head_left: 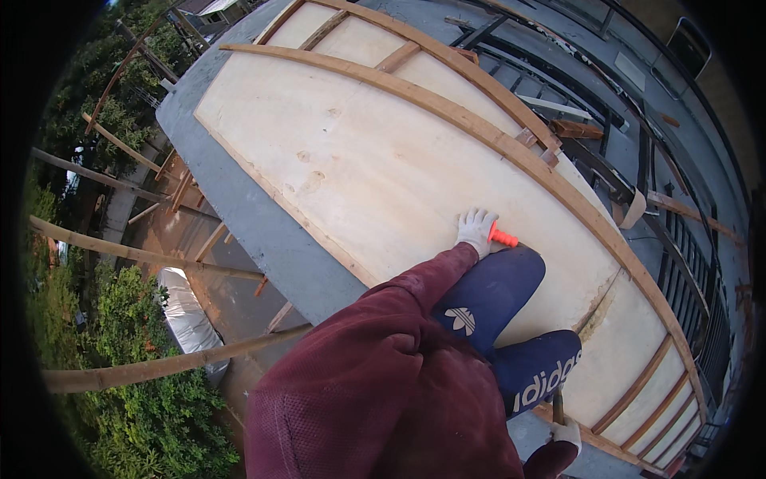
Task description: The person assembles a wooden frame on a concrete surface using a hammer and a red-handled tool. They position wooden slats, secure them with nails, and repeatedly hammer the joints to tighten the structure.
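Observation:
My left hand [477, 229], in a white glove, rests on the pale plywood sheet [383, 184] just beyond my knee. A bright orange handle [504, 235] sticks out from its thumb side; the hand seems closed round it, with some fingers stretched on the wood. The rest of that tool is hidden. Down at the lower right, my gloved right hand [567, 433] grips a wooden handle [558, 405] that rises beside my lower leg. Its far end is behind the knee, so the tool's kind does not show. I kneel on the plywood in blue trousers.
Curved wooden battens [447, 106] cross the plywood. A grey concrete ledge [263, 215] runs along its left edge, with a drop to the ground beyond. Bamboo poles [152, 252] jut out there above trees. Dark metal frames [686, 263] and wood offcuts lie at right.

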`<state>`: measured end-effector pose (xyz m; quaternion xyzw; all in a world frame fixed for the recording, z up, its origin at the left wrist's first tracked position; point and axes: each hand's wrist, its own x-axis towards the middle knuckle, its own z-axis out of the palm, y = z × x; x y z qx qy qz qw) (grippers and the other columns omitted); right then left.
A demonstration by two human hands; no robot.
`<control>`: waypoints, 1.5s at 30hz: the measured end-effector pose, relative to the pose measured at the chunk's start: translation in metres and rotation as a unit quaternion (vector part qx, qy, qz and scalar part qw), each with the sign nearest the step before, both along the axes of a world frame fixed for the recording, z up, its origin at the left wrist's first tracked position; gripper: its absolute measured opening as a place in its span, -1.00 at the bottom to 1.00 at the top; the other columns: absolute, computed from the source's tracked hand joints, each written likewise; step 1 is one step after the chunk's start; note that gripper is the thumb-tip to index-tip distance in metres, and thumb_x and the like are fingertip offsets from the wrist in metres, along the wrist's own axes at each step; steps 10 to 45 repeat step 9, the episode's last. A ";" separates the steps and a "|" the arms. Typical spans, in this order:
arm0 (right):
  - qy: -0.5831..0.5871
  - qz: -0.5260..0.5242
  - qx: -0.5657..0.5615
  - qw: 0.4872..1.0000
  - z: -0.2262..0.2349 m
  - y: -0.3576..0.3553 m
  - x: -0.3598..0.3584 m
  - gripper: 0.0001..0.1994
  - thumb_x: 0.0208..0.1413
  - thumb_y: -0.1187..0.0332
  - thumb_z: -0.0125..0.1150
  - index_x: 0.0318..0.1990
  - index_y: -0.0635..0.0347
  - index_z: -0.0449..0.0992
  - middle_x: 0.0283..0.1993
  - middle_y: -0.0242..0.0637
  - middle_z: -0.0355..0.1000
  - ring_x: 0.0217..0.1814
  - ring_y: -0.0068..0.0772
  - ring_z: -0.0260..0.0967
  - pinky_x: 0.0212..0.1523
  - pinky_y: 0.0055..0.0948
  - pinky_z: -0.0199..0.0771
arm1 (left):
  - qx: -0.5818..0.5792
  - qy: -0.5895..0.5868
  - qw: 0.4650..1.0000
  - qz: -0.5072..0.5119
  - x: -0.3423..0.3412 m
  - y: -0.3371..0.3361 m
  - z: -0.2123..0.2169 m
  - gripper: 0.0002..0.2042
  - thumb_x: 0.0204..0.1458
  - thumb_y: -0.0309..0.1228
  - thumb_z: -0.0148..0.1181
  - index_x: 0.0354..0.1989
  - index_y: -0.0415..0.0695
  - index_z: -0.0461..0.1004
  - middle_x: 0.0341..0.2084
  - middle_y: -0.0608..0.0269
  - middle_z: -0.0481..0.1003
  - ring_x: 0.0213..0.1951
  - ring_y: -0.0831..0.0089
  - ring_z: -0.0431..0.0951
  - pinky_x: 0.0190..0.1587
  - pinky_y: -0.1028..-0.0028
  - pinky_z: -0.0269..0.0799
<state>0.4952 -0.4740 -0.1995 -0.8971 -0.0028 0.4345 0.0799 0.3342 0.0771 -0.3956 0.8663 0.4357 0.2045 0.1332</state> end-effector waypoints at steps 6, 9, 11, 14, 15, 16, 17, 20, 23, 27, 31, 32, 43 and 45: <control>0.059 -0.123 0.012 0.991 -0.029 0.015 -0.056 -0.21 -0.08 0.70 0.19 0.38 0.05 0.14 -0.35 -0.13 0.42 -0.52 -0.20 0.50 -0.57 -0.21 0.54 | -0.019 -0.162 0.985 -0.063 -0.031 0.005 -0.009 -0.34 -0.22 -0.42 0.44 0.17 -0.03 0.34 0.15 0.11 0.38 0.31 0.03 0.27 0.40 -0.08 0.06; -0.003 -0.177 0.021 0.984 -0.088 -0.024 -0.083 -0.28 -0.12 0.67 0.19 0.29 0.12 0.17 -0.39 -0.16 0.41 -0.58 -0.20 0.46 -0.63 -0.25 0.43 | 0.025 -0.162 0.983 -0.081 -0.067 0.004 -0.012 -0.30 -0.21 -0.49 0.40 0.21 -0.02 0.30 0.21 0.07 0.35 0.36 -0.02 0.23 0.47 -0.06 -0.01; -0.003 -0.177 0.021 0.984 -0.088 -0.024 -0.083 -0.28 -0.12 0.67 0.19 0.29 0.12 0.17 -0.39 -0.16 0.41 -0.58 -0.20 0.46 -0.63 -0.25 0.43 | 0.025 -0.162 0.983 -0.081 -0.067 0.004 -0.012 -0.30 -0.21 -0.49 0.40 0.21 -0.02 0.30 0.21 0.07 0.35 0.36 -0.02 0.23 0.47 -0.06 -0.01; -0.003 -0.177 0.021 0.984 -0.088 -0.024 -0.083 -0.28 -0.12 0.67 0.19 0.29 0.12 0.17 -0.39 -0.16 0.41 -0.58 -0.20 0.46 -0.63 -0.25 0.43 | 0.025 -0.162 0.983 -0.081 -0.067 0.004 -0.012 -0.30 -0.21 -0.49 0.40 0.21 -0.02 0.30 0.21 0.07 0.35 0.36 -0.02 0.23 0.47 -0.06 -0.01; -0.003 -0.177 0.021 0.984 -0.088 -0.024 -0.083 -0.28 -0.12 0.67 0.19 0.29 0.12 0.17 -0.39 -0.16 0.41 -0.58 -0.20 0.46 -0.63 -0.25 0.43 | 0.025 -0.162 0.983 -0.081 -0.067 0.004 -0.012 -0.30 -0.21 -0.49 0.40 0.21 -0.02 0.30 0.21 0.07 0.35 0.36 -0.02 0.23 0.47 -0.06 -0.01; -0.003 -0.177 0.021 0.984 -0.088 -0.024 -0.083 -0.28 -0.12 0.67 0.19 0.29 0.12 0.17 -0.39 -0.16 0.41 -0.58 -0.20 0.46 -0.63 -0.25 0.43 | 0.025 -0.162 0.983 -0.081 -0.067 0.004 -0.012 -0.30 -0.21 -0.49 0.40 0.21 -0.02 0.30 0.21 0.07 0.35 0.36 -0.02 0.23 0.47 -0.06 -0.01; -0.003 -0.177 0.021 0.984 -0.088 -0.024 -0.083 -0.28 -0.12 0.67 0.19 0.29 0.12 0.17 -0.39 -0.16 0.41 -0.58 -0.20 0.46 -0.63 -0.25 0.43 | 0.025 -0.162 0.983 -0.081 -0.067 0.004 -0.012 -0.30 -0.21 -0.49 0.40 0.21 -0.02 0.30 0.21 0.07 0.35 0.36 -0.02 0.23 0.47 -0.06 -0.01; -0.003 -0.177 0.021 0.984 -0.088 -0.024 -0.083 -0.28 -0.12 0.67 0.19 0.29 0.12 0.17 -0.39 -0.16 0.41 -0.58 -0.20 0.46 -0.63 -0.25 0.43 | 0.025 -0.162 0.983 -0.081 -0.067 0.004 -0.012 -0.30 -0.21 -0.49 0.40 0.21 -0.02 0.30 0.21 0.07 0.35 0.36 -0.02 0.23 0.47 -0.06 -0.01; -0.003 -0.177 0.021 0.984 -0.088 -0.024 -0.083 -0.28 -0.12 0.67 0.19 0.29 0.12 0.17 -0.39 -0.16 0.41 -0.58 -0.20 0.46 -0.63 -0.25 0.43 | 0.025 -0.162 0.983 -0.081 -0.067 0.004 -0.012 -0.30 -0.21 -0.49 0.40 0.21 -0.02 0.30 0.21 0.07 0.35 0.36 -0.02 0.23 0.47 -0.06 -0.01; -0.003 -0.177 0.021 0.984 -0.088 -0.024 -0.083 -0.28 -0.12 0.67 0.19 0.29 0.12 0.17 -0.39 -0.16 0.41 -0.58 -0.20 0.46 -0.63 -0.25 0.43 | 0.025 -0.162 0.983 -0.081 -0.067 0.004 -0.012 -0.30 -0.21 -0.49 0.40 0.21 -0.02 0.30 0.21 0.07 0.35 0.36 -0.02 0.23 0.47 -0.06 -0.01; -0.003 -0.177 0.021 0.984 -0.088 -0.024 -0.083 -0.28 -0.12 0.67 0.19 0.29 0.12 0.17 -0.39 -0.16 0.41 -0.58 -0.20 0.46 -0.63 -0.25 0.43 | 0.025 -0.162 0.983 -0.081 -0.067 0.004 -0.012 -0.30 -0.21 -0.49 0.40 0.21 -0.02 0.30 0.21 0.07 0.35 0.36 -0.02 0.23 0.47 -0.06 -0.01; -0.003 -0.177 0.021 0.984 -0.088 -0.024 -0.083 -0.28 -0.12 0.67 0.19 0.29 0.12 0.17 -0.39 -0.16 0.41 -0.58 -0.20 0.46 -0.63 -0.25 0.43 | 0.025 -0.162 0.983 -0.081 -0.067 0.004 -0.012 -0.30 -0.21 -0.49 0.40 0.21 -0.02 0.30 0.21 0.07 0.35 0.36 -0.02 0.23 0.47 -0.06 -0.01; -0.003 -0.177 0.021 0.984 -0.088 -0.024 -0.083 -0.28 -0.12 0.67 0.19 0.29 0.12 0.17 -0.39 -0.16 0.41 -0.58 -0.20 0.46 -0.63 -0.25 0.43 | 0.025 -0.162 0.983 -0.081 -0.067 0.004 -0.012 -0.30 -0.21 -0.49 0.40 0.21 -0.02 0.30 0.21 0.07 0.35 0.36 -0.02 0.23 0.47 -0.06 -0.01; -0.003 -0.177 0.021 0.984 -0.088 -0.024 -0.083 -0.28 -0.12 0.67 0.19 0.29 0.12 0.17 -0.39 -0.16 0.41 -0.58 -0.20 0.46 -0.63 -0.25 0.43 | 0.025 -0.162 0.983 -0.081 -0.067 0.004 -0.012 -0.30 -0.21 -0.49 0.40 0.21 -0.02 0.30 0.21 0.07 0.35 0.36 -0.02 0.23 0.47 -0.06 -0.01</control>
